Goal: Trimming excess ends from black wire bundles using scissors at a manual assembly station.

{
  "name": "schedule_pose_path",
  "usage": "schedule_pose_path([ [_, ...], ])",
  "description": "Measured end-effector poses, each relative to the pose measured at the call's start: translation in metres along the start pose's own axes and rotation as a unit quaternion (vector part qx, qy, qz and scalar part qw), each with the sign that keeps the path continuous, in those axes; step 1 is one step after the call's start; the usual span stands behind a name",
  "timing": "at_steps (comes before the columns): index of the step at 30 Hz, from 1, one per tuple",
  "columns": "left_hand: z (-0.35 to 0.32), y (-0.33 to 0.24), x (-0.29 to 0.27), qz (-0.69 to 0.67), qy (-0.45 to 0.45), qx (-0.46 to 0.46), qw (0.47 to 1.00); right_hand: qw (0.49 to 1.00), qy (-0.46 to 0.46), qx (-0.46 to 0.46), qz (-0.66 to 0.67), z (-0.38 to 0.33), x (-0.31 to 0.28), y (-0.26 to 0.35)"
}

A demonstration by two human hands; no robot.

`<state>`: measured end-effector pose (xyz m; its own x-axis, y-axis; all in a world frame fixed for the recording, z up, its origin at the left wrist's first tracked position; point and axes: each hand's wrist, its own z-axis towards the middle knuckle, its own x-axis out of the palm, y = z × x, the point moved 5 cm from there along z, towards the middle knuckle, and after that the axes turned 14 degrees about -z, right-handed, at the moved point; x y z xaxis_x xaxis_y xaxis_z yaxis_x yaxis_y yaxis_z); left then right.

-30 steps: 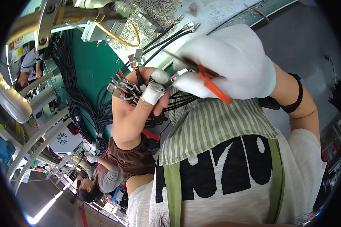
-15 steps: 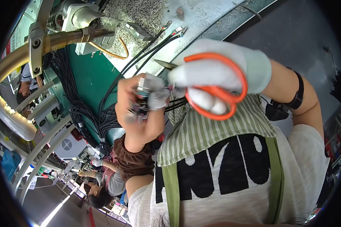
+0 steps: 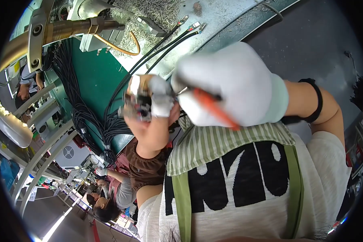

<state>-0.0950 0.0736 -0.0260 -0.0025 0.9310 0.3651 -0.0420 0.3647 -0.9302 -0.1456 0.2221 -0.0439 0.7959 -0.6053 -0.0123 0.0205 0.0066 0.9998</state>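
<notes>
My left hand [image 3: 147, 131], bare apart from white coverings on some fingers, is closed around a bunch of cable connectors [image 3: 142, 108] with metal shells, blurred by motion. Beside it, my right hand [image 3: 238, 80] wears a white glove and grips orange-handled scissors [image 3: 213, 107]. The handle shows nearly edge-on, and the blades are mostly hidden or smeared near the left fingertips. Whether they touch a cable, I cannot tell. Beyond both hands, a few black cables [image 3: 165, 50] lie across the work surface, ending in metal connectors [image 3: 193, 27].
A thick bundle of black cables [image 3: 78, 97] lies on the green mat [image 3: 99, 76]. Small grey scraps [image 3: 161, 14] cover the far table around a machine with a brass-coloured rod [image 3: 68, 30]. Curved pale rails [image 3: 44, 149] stand at left, with co-workers [image 3: 123, 189] beyond.
My right hand has turned over, so the scissors' orange loops, broadside before, now show edge-on. My left hand still holds the connectors and has tilted slightly.
</notes>
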Motion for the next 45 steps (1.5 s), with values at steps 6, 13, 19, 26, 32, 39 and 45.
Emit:
schedule_pose_path([
  [6, 0.003, -0.003, 0.002, -0.054, -0.097, -0.187, 0.976, 0.827, -0.282, -0.147, -0.463, -0.011, -0.011, 0.02],
  [13, 0.009, -0.006, 0.0, 0.222, -0.14, -0.074, 0.962, 0.712, -0.259, -0.105, -0.644, -0.013, -0.01, 0.017],
  [19, 0.014, 0.002, 0.002, 0.212, -0.143, -0.078, 0.963, 0.677, -0.209, -0.076, -0.701, -0.016, -0.007, 0.018],
  [26, 0.009, 0.001, -0.003, 0.049, -0.176, -0.078, 0.98, 0.798, -0.241, -0.05, -0.55, -0.018, -0.027, 0.004],
  [32, 0.012, 0.004, -0.003, 0.235, -0.122, -0.023, 0.964, 0.752, -0.292, -0.112, -0.58, -0.015, -0.019, 0.014],
  [39, 0.013, 0.009, 0.003, 0.224, -0.138, -0.054, 0.963, 0.747, -0.22, -0.104, -0.619, -0.014, -0.009, 0.009],
  [45, 0.015, -0.001, 0.014, 0.294, -0.03, 0.087, 0.952, 0.902, -0.197, -0.102, -0.372, -0.006, -0.011, 0.007],
])
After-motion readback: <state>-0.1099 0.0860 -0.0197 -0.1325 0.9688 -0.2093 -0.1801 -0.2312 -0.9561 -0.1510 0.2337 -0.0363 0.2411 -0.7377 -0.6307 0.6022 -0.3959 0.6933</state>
